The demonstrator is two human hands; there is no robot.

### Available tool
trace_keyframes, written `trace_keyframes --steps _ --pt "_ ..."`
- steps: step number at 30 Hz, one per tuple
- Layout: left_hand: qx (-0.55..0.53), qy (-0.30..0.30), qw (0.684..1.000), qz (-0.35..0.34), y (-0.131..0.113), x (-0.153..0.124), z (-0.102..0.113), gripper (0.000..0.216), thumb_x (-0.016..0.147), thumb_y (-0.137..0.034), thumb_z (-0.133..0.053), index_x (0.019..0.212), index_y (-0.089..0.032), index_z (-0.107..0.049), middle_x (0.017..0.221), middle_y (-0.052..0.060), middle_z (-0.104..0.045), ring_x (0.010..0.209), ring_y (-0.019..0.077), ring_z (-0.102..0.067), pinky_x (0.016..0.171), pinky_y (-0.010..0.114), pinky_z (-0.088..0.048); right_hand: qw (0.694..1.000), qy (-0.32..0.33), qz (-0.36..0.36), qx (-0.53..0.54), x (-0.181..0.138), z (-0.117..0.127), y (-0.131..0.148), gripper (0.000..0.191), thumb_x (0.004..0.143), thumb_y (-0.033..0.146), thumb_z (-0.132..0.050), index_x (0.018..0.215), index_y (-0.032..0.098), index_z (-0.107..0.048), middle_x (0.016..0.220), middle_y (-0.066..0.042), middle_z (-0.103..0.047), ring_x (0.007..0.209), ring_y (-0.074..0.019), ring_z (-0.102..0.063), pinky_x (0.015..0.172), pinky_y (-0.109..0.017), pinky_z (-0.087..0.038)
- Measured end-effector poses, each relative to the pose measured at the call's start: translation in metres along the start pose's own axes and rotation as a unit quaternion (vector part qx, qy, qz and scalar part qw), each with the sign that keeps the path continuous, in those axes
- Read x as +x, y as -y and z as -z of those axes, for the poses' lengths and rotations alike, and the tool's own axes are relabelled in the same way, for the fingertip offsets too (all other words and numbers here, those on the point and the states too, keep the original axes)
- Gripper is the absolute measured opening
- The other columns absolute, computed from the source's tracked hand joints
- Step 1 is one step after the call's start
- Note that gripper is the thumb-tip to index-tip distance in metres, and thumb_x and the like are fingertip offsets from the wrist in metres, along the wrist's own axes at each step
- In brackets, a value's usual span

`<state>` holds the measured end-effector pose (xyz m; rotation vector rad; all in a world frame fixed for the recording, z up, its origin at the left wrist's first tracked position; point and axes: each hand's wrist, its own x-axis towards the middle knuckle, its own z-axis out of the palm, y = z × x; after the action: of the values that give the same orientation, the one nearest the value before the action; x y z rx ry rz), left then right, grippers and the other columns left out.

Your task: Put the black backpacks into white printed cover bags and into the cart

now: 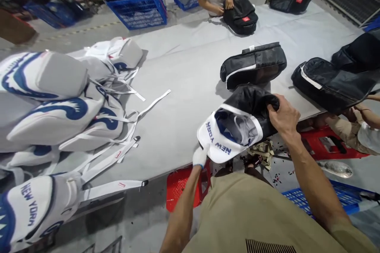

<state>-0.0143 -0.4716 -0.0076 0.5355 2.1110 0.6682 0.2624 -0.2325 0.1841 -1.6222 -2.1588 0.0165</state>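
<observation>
I hold a partly turned bag [237, 126] at the near edge of the grey table [178, 87]. Its white outer face reads NEW YORK in blue and its black lining bulges at the top. My left hand [199, 157], in a white glove, grips the white lower corner. My right hand [283, 116], bare, clutches the black lining on the right side. A finished black bag [252, 65] lies just behind it on the table.
White and blue bags [50, 99] with loose straps pile at the left. More black bags [329, 83] lie at the right, where another person's hands [360, 112] rest. A person across the table handles a black bag [240, 16]. Blue crates [138, 6] stand behind; red crates [184, 184] sit below.
</observation>
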Motion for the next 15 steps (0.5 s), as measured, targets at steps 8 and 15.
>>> trace_keyframes --steps 8,15 --pt "0.056 -0.066 0.996 -0.027 -0.005 -0.009 -0.010 0.080 0.098 -0.048 -0.071 0.164 -0.006 -0.055 0.161 0.029 -0.066 0.148 0.0421 -0.065 0.123 0.049 -0.051 0.990 0.039 0.119 0.058 0.004 0.005 -0.006 0.050 0.114 0.053 -0.059 0.155 0.025 -0.066 0.146 -0.009 -0.078 0.127 -0.0304 -0.075 0.095 -0.036 -0.056" --pt "0.353 0.059 0.806 -0.472 -0.094 -0.012 0.017 0.100 0.071 -0.019 -0.092 0.166 -0.029 -0.063 0.180 0.017 -0.049 0.171 0.0479 -0.035 0.144 0.067 -0.011 0.981 0.032 0.179 0.068 -0.026 0.029 0.036 0.069 0.112 0.052 -0.068 0.172 0.022 -0.052 0.165 -0.017 -0.062 0.150 -0.0346 -0.059 0.126 -0.051 -0.051"
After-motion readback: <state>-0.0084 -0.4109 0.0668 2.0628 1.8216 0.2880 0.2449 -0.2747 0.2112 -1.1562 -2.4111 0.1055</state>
